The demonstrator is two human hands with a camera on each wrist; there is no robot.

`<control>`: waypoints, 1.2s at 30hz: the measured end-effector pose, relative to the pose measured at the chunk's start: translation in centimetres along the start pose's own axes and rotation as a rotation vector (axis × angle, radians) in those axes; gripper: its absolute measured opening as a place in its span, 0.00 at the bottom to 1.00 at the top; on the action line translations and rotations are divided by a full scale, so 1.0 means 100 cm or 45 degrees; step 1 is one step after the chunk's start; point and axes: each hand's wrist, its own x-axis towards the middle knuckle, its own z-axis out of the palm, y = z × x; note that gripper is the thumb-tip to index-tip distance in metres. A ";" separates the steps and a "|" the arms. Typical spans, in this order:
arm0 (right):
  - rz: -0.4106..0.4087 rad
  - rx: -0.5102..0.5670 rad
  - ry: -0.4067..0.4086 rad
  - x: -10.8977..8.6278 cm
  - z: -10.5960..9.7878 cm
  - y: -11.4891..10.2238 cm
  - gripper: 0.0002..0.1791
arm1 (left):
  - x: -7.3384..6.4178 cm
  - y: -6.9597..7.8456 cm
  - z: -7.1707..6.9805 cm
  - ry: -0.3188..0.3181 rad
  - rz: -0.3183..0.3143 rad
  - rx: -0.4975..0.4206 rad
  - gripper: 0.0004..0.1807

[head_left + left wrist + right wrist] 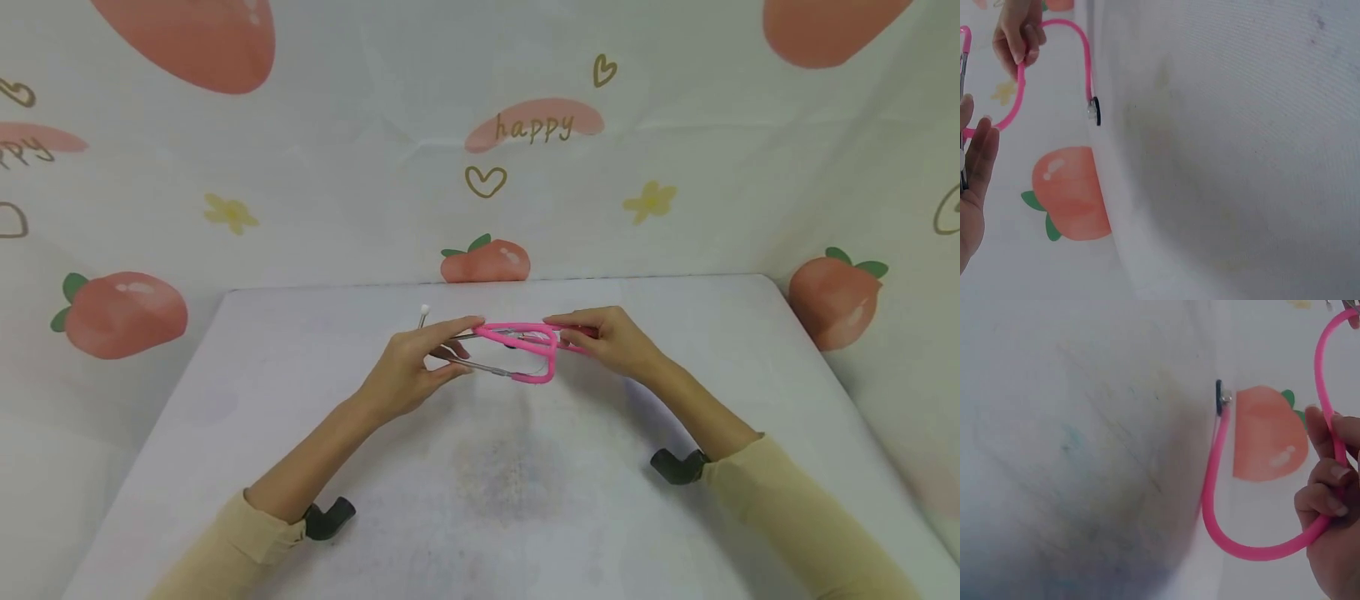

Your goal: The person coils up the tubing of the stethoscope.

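Both hands hold a stethoscope with pink tubing (534, 379) up over the table. My left hand (405, 371) grips its metal ear tubes (491, 368), and one white eartip (425, 310) sticks up behind the fingers. Farther right, my right hand (618, 343) curls its fingers round the pink tube. From that hand a loop of tube (1254, 553) hangs down in the right wrist view. It ends in the chest piece (1225, 398), dark-rimmed and silvery, which hangs edge-on near the table surface; whether it touches cannot be told. The other eartip is hard to make out in the head view.
A white-covered table (337, 517) with faint stains spreads below the hands. Behind it stands a pale backdrop (360, 192) printed with fruit, hearts and flowers. Dark curved pieces (330, 518) sit at both sleeve cuffs.
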 end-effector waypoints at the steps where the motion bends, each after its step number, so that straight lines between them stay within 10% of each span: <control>1: 0.000 -0.015 -0.008 0.000 0.002 0.001 0.16 | 0.000 0.000 0.000 0.004 0.001 -0.004 0.36; 9: -0.005 -0.161 -0.010 -0.006 0.011 0.005 0.18 | 0.000 -0.004 0.002 0.080 -0.007 -0.022 0.36; 22: -0.028 0.064 0.104 -0.015 0.015 -0.005 0.19 | -0.002 -0.009 -0.013 0.360 -0.106 0.108 0.36; 36: -0.276 -0.166 0.122 -0.016 0.022 -0.002 0.18 | -0.001 -0.013 -0.008 0.216 -0.180 0.156 0.38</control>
